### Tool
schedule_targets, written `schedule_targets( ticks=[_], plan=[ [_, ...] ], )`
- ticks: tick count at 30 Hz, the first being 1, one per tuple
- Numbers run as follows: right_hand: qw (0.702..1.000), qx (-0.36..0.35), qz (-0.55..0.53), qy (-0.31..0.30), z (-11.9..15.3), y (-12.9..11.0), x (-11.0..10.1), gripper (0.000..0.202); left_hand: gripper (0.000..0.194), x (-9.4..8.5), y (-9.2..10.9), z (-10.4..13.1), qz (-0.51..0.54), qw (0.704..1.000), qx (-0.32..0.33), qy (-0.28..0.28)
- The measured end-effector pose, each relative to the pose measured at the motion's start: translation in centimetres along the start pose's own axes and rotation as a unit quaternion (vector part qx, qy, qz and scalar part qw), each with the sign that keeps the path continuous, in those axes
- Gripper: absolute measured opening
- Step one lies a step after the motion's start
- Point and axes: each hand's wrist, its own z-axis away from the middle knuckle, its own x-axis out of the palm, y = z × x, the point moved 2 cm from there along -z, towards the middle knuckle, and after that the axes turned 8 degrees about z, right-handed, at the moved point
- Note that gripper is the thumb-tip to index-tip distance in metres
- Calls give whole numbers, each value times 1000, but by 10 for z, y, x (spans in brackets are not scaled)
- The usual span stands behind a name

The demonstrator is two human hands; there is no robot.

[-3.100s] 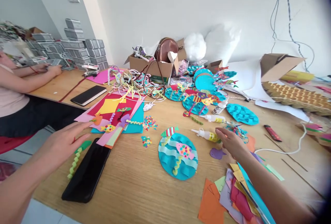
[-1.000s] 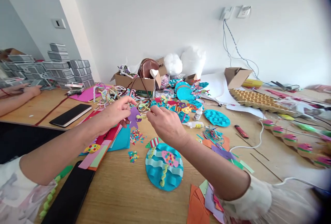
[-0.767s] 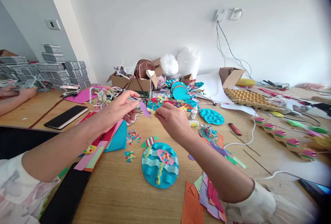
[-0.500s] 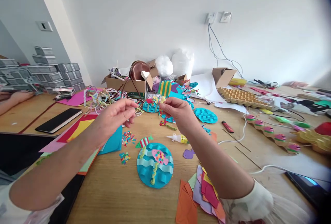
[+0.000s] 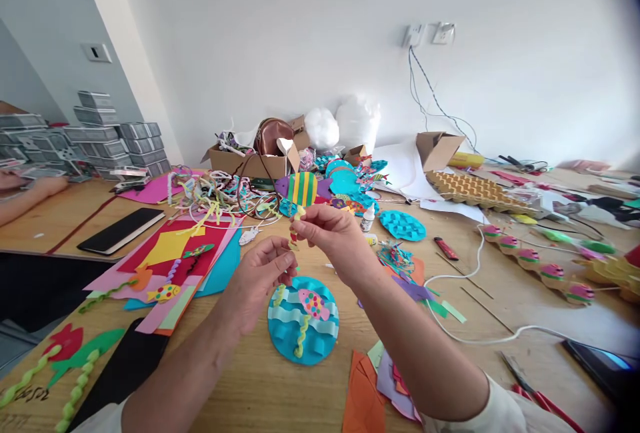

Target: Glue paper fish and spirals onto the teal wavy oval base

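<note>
A short yellow wavy trim [image 5: 301, 212] is pinched in my right hand [image 5: 336, 238], whose thumb and forefinger are closed on it. Just below and to the left, my left hand [image 5: 267, 270] has thumb and fingers pressed together; what lies in them is hidden, though a bit of green shows beside the fingertips. Both hands are above the round blue disc [image 5: 280, 343]. Pale wavy paper strips cross the disc, with a pink dotted fish [image 5: 313, 304] and a yellow wavy trim [image 5: 301, 336] on it.
Coloured paper sheets [image 5: 145, 246] with paper fish lie left. Orange paper [image 5: 364, 393], scissors [image 5: 525, 383] and a white cable [image 5: 450, 330] are at right. A glue bottle [image 5: 368, 218], another blue disc [image 5: 403, 225] and a cardboard box [image 5: 230, 161] stand farther back. Another person's hand [image 5: 47, 186] is far left.
My hands have come down and closer together, above the blue disc. My right hand still pinches the yellow trim. My left hand has moved right, toward it.
</note>
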Motion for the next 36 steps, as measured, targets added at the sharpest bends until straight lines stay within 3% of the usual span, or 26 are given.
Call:
schedule_targets(
  ticks=[12, 18, 24, 36],
  plan=[
    [998, -6, 57, -41, 9, 23, 12, 17, 28, -5, -11, -6, 31, 999, 7, 33],
    [981, 5, 192, -15, 14, 29, 8, 11, 27, -4, -15, -7, 29, 999, -9, 35],
    [961, -7, 277, -2, 15, 25, 3, 5, 18, -3, -24, -5, 116, 992, -49, 16],
    [947, -14, 314, -63, 9, 22, -3, 7, 8, -5, -32, -5, 237, 964, -112, 39]
  ],
)
